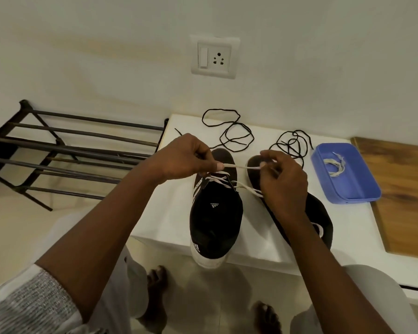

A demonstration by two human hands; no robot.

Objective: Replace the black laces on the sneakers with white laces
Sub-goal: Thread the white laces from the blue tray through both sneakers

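Two black sneakers stand on a white table (169, 220). The left sneaker (215, 218) points away from me, its white heel over the front edge. A white lace (241, 167) is threaded through its eyelets. My left hand (184, 159) pinches one end of that lace above the shoe. My right hand (282, 182) pinches the other end, and the lace is stretched between them. The right sneaker (321, 220) lies partly under my right hand. Two loose black laces, one (229, 131) and the other (292, 144), lie at the table's back.
A blue plastic tray (362, 189) with another white lace (336, 165) sits right of the sneakers. A wooden board (405, 189) lies further right. A dark metal shoe rack (65, 150) stands left of the table. A wall socket (214, 56) is above. My bare feet are below.
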